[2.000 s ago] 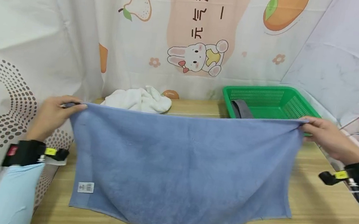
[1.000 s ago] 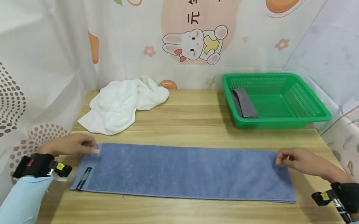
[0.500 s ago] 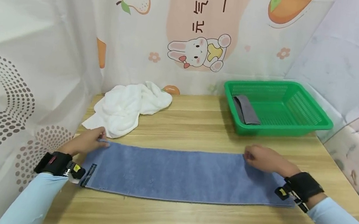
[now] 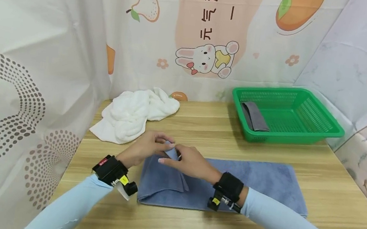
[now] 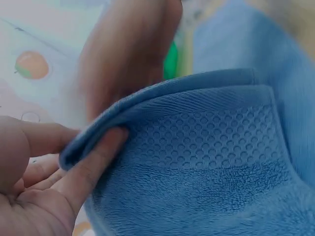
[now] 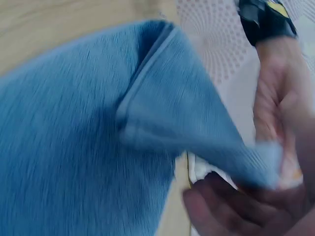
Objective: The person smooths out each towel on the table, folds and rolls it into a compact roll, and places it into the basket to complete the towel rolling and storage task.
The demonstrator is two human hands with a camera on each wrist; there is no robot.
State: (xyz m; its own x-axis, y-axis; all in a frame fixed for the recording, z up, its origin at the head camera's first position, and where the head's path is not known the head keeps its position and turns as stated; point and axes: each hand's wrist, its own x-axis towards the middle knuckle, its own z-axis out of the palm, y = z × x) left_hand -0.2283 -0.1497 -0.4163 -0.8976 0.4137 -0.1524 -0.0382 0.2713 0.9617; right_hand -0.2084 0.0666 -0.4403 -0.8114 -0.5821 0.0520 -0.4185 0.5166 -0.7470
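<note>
A long blue towel (image 4: 258, 178) lies folded lengthwise across the table, its left end turned over to the right. My left hand (image 4: 147, 147) pinches the raised edge of that end between thumb and fingers. In the left wrist view, its fingers (image 5: 93, 167) grip the layered edge of the towel (image 5: 216, 132), near a band of dimpled weave. Right beside it is my right hand (image 4: 194, 164), with its thumb and fingers about the same raised edge. Blur in both wrist views hides whether this hand grips the cloth.
A crumpled white towel (image 4: 128, 113) lies at the back left of the wooden table (image 4: 199, 128). At the back right stands a green basket (image 4: 291, 138) with a folded grey cloth (image 4: 256, 117) inside. Printed curtains (image 4: 136, 46) hang close behind and on the left.
The blue towel went from hanging spread between both hands to lying folded in half. Both hands then moved inward, and the towel's left end was lifted and turned over rightward.
</note>
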